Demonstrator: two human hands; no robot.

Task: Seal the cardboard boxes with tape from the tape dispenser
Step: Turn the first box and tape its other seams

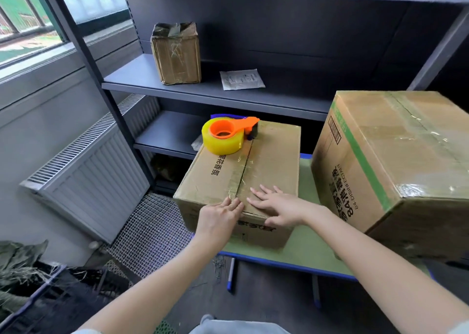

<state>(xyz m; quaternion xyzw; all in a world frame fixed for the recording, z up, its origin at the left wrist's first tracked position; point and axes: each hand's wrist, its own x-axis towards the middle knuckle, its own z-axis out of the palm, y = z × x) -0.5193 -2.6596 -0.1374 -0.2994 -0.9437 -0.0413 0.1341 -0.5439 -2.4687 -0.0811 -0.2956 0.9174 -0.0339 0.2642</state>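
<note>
Left hand (218, 215): open, fingers straight and close together, fingertips on the near top edge of the small cardboard box (274, 156), right at the near end of the taped seam (241, 173). Grips nothing.
Right hand (276, 206): open, palm down, fingers spread flat on the box top just right of the seam. Grips nothing.
Small cardboard box: flaps closed, clear tape along the centre seam; sits at the left end of the green-topped table (312, 252).
Tape dispenser (228, 135): orange frame with a yellowish roll, lies on the far left part of the small box top, well apart from both hands.
Large cardboard box (380, 156): right of the small box, green stripe, top taped.
Shelving unit (142, 72): dark metal, behind the table; a small taped carton (177, 54) and a flat white packet (242, 79) sit on one shelf.
Left side: radiator (96, 176) along the wall, wire mesh (152, 232) on the floor below.
</note>
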